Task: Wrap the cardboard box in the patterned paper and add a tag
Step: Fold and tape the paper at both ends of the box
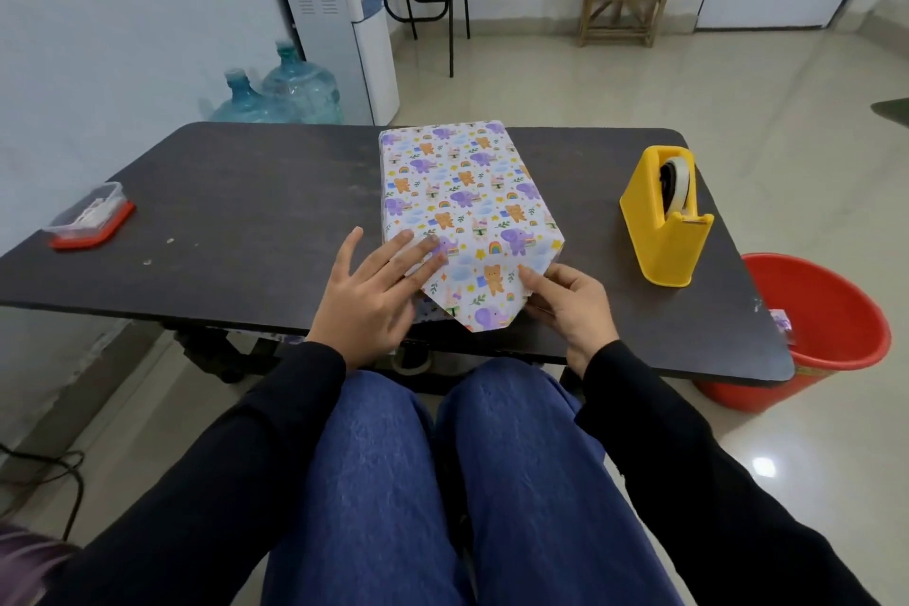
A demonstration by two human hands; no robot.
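Right grip: thumb and curled fingers of the right hand [570,305] pinch the right edge of the near flap [479,298], a tapered tongue of patterned paper pointing at the near edge of the tabletop [246,221]. Left hand [369,295] lies flat, fingers straight, pressing the folded left corner. Wrapped cardboard box [457,182] sits mid-tabletop, long axis near-to-far, its open end at both hands. Likely next: fold the flap up and tape it. The yellow tape dispenser [664,217] stands to the right, nearer the right hand.
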